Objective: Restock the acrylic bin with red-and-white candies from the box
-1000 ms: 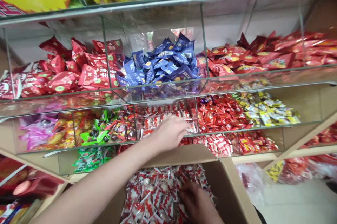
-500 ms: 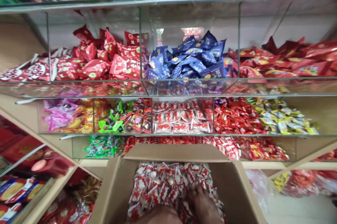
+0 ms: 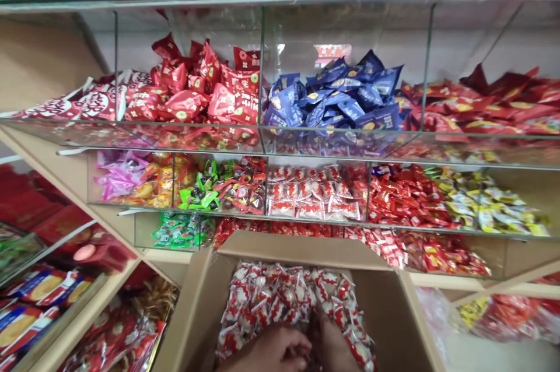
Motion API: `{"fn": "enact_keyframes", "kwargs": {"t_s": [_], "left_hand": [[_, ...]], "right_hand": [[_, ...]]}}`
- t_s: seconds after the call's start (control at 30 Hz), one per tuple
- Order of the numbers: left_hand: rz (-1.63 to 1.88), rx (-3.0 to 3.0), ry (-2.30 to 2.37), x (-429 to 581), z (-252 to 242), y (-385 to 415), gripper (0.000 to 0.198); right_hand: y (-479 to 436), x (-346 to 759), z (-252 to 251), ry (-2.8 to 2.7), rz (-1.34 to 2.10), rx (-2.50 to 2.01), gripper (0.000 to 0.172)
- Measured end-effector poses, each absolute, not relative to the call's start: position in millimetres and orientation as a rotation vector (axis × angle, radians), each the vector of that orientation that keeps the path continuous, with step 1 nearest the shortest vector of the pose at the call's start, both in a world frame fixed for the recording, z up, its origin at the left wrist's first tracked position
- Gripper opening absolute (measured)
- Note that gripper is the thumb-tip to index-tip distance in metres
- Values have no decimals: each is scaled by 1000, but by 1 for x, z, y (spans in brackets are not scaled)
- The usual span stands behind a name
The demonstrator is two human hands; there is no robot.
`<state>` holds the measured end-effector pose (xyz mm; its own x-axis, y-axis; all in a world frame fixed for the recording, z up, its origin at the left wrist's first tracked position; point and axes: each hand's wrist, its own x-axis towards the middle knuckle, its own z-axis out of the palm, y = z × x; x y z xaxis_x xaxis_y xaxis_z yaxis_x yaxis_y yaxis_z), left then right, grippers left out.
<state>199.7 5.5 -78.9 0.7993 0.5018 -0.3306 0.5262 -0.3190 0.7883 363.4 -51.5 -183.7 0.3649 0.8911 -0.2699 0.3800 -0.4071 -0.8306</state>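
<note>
An open cardboard box (image 3: 306, 251) stands in front of me, filled with small candies (image 3: 258, 293) in clear wrappers with red and white print. My left hand (image 3: 277, 348) is low in the box, over the candies. Its fingers are curled in toward the right hand, and what they hold, if anything, is hidden. Close beside it, my right hand (image 3: 331, 340) points down into the pile. Its fingertips are blurred and partly sunk among the wrappers, so their grip does not show.
Glass-fronted shelves rise behind the box. Blue packets (image 3: 332, 98) and red packets (image 3: 192, 89) fill the upper one. Matching red-and-white candies (image 3: 310, 191) lie in a middle compartment. Slanted wooden side shelves hold boxed snacks (image 3: 39, 302) at left. Plastic bags (image 3: 507, 316) sit at lower right.
My left hand has come further into view and its curled fingers now show. The right hand has drawn closer to it, fingers lower among the candies. The view has shifted slightly left.
</note>
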Motion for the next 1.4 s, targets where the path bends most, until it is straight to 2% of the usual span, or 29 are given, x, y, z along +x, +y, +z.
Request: {"fn": "enact_keyframes", "kwargs": {"t_s": [0.13,0.3,0.4,0.5,0.6,0.7,0.77,0.93,1.0,1.17,1.4], "left_hand": [[82,1899,954,200,-64,9,32],[319,1532,882,217,-34,19,49],[449,1404,826,231,-28,21,39],[574,1192,861,238,-29,19,29],[632,984,901,239,-33,15,32],[651,952,903,236,-38,13,39],[606,1009,895,233,-40,12,41],[566,1072,907,226,-47,10,28],[588,1023,910,224,-50,9,31],[550,1123,948,222,-57,9,32],[705,738,946,231,-60,6,28]], "right_hand": [[-55,378,-132,-1087,925,-1927,11],[-57,377,-58,-899,1158,-1268,27],[-55,368,-41,-823,1168,-1155,37],[-55,360,-40,-661,1122,-1167,39],[-56,355,-45,-502,1184,-1158,29],[-56,354,-51,-448,1173,-1182,25],[-57,354,-55,-458,1151,-1211,26],[-58,347,-67,-486,1187,-1239,32],[-58,343,-72,-474,1178,-1224,35],[-58,339,-86,-566,1184,-1177,28],[-54,344,-103,-431,1215,-1189,31]]}}
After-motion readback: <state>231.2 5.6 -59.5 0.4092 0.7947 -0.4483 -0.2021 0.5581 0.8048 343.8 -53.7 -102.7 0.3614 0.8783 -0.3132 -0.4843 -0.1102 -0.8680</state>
